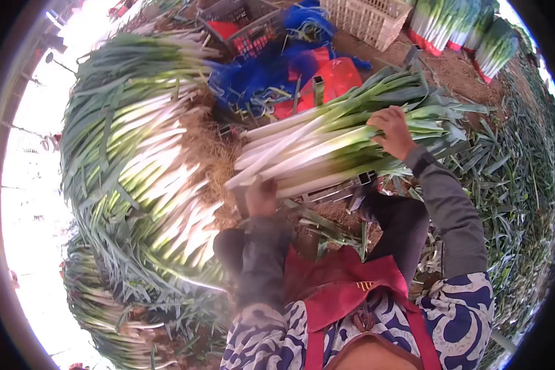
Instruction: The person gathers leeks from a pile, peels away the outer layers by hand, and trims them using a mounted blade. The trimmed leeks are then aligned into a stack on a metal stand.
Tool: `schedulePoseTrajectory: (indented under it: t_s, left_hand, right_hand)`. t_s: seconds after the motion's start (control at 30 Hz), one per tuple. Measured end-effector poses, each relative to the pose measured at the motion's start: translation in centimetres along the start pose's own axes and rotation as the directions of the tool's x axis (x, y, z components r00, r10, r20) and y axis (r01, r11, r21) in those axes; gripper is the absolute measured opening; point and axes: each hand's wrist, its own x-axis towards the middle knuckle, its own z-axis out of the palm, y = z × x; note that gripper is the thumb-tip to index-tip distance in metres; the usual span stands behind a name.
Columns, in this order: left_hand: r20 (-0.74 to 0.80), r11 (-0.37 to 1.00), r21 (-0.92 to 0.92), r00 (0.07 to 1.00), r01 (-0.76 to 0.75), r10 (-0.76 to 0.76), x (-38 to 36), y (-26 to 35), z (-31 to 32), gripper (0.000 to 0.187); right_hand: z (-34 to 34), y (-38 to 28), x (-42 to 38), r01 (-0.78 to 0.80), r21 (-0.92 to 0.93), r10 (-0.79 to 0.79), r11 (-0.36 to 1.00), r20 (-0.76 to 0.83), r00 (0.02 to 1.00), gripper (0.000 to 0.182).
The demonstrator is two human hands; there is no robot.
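A bundle of trimmed leeks (pixel 308 145) lies across the middle, white ends to the left and green leaves to the right. One leek lies slantwise on top. My left hand (pixel 262 197), slightly blurred, is closed at the lower white ends, its fingertips partly hidden. On the upper side of the green part, my right hand (pixel 391 131) curls its fingers over the stalks. Under the bundle shows part of a metal frame (pixel 333 192).
A big heap of untrimmed leeks (pixel 160 142) with roots fills the left. Behind are blue netting (pixel 246 83), red sheets (pixel 339 80), a dark crate (pixel 246 28) and a beige crate (pixel 367 21). Packed leek bundles (pixel 441 24) stand back right; loose leaves (pixel 505 172) cover the right.
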Motion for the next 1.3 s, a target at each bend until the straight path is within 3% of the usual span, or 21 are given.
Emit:
schedulePoseTrajectory:
  t_s: [0.07,0.2,0.23,0.33,0.43,0.53,0.6,0.63,0.67,0.73,0.77,0.87,0.97,1.0,1.03,1.07,1.13,1.17,1.2,1.27,1.3]
  left_hand:
    - [-0.071,0.999,-0.027,0.997,0.02,-0.022,-1.1,-0.1,0.8,0.022]
    - [-0.286,0.996,0.087,0.958,0.014,0.012,0.1,-2.9,-1.6,0.022]
    - [-0.229,0.971,0.236,0.968,-0.046,0.102,-1.1,-2.4,-0.1,0.021]
    - [-0.415,0.994,0.087,0.904,-0.072,0.102,-0.6,-2.0,-0.1,0.021]
    - [-0.479,0.985,0.083,0.86,-0.154,0.175,-0.9,-2.3,0.5,0.022]
    - [-0.391,0.942,0.325,0.894,-0.088,0.219,-3.1,-2.1,1.4,0.015]
    - [-0.176,0.651,0.751,0.915,-0.113,0.362,-5.3,-2.4,2.4,0.015]
    - [-0.037,0.435,0.889,0.922,-0.147,0.386,-5.5,-2.4,3.0,0.015]
    - [0.126,0.112,0.974,0.885,-0.195,0.449,-4.9,-2.1,3.4,0.015]
    - [0.464,-0.537,0.82,0.779,-0.198,0.421,-3.4,-1.0,3.8,0.013]
    - [0.434,-0.486,0.848,0.802,-0.21,0.411,-2.5,-0.8,3.6,0.017]
    - [0.218,-0.186,0.967,0.942,-0.173,0.255,-1.1,-0.2,2.6,0.02]
    - [0.183,-0.268,0.954,0.966,-0.131,0.183,-1.1,0.3,2.8,0.025]
    - [0.308,-0.325,0.92,0.915,-0.217,0.261,-1.1,-0.1,2.4,0.026]
    - [0.428,-0.387,0.874,0.841,-0.292,0.332,-1.3,-1.0,1.2,0.028]
    - [0.531,-0.451,0.822,0.753,-0.347,0.389,-1.7,-1.7,0.4,0.03]
    - [0.538,-0.428,0.823,0.754,-0.374,0.376,-2.8,-2.1,1.4,0.036]
    - [0.535,-0.411,0.828,0.756,-0.382,0.376,-3.2,-2.6,1.6,0.037]
    - [0.532,-0.398,0.832,0.758,-0.387,0.376,-3.7,-2.9,1.7,0.038]
    - [0.658,-0.486,0.745,0.619,-0.457,0.428,-6.0,-1.5,6.5,0.037]
    - [0.713,-0.53,0.697,0.541,-0.482,0.445,-6.2,-0.7,8.3,0.037]
  right_hand:
    - [-1.9,-1.1,-0.5,0.008,0.028,-0.008,1.0,-0.012,1.0,0.045]
    - [1.0,1.3,-3.8,0.042,0.072,-0.043,0.997,0.015,0.999,0.032]
    - [1.2,1.0,-3.6,0.023,0.079,-0.021,0.997,-0.014,1.0,0.026]
    - [-0.1,-1.4,-3.2,0.027,0.021,-0.027,0.999,0.019,0.999,0.024]
    - [0.6,-0.9,-3.4,0.062,-0.056,-0.06,0.996,0.031,0.998,0.028]
    - [2.1,-0.9,-3.1,0.088,-0.097,-0.086,0.991,0.019,0.996,0.029]
    - [1.9,-0.5,-3.2,0.087,-0.113,-0.08,0.99,0.062,0.995,0.028]
    - [1.6,-0.8,-3.0,0.138,-0.126,-0.137,0.982,0.011,0.99,0.027]
    - [1.3,-0.8,-3.0,0.132,-0.126,-0.131,0.983,0.02,0.991,0.027]
    - [1.3,-0.9,-2.6,0.141,-0.106,-0.138,0.984,0.036,0.99,0.027]
    - [1.1,-1.2,-2.4,0.141,-0.101,-0.132,0.985,0.092,0.987,0.026]
    - [3.8,0.3,-3.6,0.16,-0.047,-0.162,0.986,-0.023,0.987,0.023]
    - [3.2,-0.6,-4.0,0.156,-0.046,-0.156,0.987,-0.001,0.988,0.024]
    - [2.3,-0.6,-3.6,0.159,-0.035,-0.159,0.987,0.007,0.987,0.025]
    - [1.3,-0.3,-3.0,0.13,0.004,-0.129,0.991,0.151,0.98,0.028]
    - [0.7,-0.1,-1.9,0.103,0.006,-0.103,0.995,0.042,0.994,0.03]
    - [0.6,-0.4,1.3,0.049,0.046,-0.042,0.998,-0.155,0.987,0.034]
    - [0.4,-0.1,3.2,-0.029,0.029,0.032,0.999,-0.105,0.994,0.04]
    - [1.1,0.6,4.8,0.013,-0.046,-0.017,0.999,-0.095,0.995,0.041]
    - [2.9,1.7,7.5,0.098,-0.191,-0.113,0.977,-0.071,0.991,0.041]
    - [4.0,2.5,8.3,0.099,-0.186,-0.095,0.978,0.029,0.995,0.04]
